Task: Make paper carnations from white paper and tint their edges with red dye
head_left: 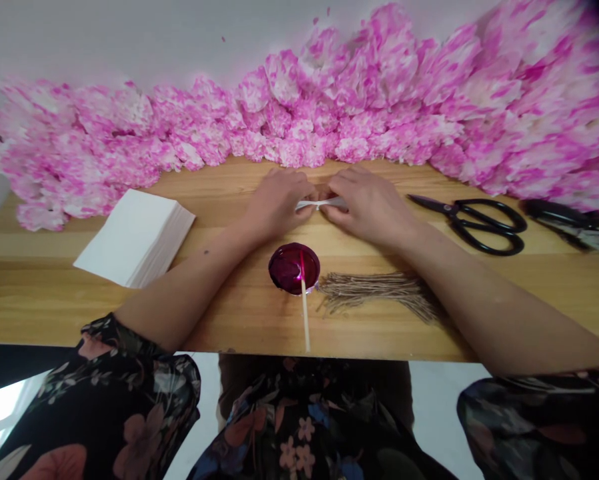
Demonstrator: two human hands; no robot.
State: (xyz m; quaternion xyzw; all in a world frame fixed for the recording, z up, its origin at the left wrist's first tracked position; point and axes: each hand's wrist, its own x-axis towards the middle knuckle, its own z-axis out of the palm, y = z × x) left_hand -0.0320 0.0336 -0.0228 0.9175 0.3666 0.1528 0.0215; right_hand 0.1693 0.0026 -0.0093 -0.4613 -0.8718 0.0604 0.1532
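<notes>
My left hand (275,202) and my right hand (369,203) rest close together on the wooden table (229,313), both pinched on a narrow folded strip of white paper (321,203) held between them. Just in front of the hands stands a small round cup of dark pink dye (293,268) with a thin stick (305,310) leaning in it. A bundle of short brown twine pieces (379,290) lies right of the cup, under my right forearm.
A stack of white paper sheets (137,237) lies at the left. Black scissors (474,220) lie at the right, a second pair (569,223) further right. A long heap of pink and white paper flowers (329,113) fills the table's back edge.
</notes>
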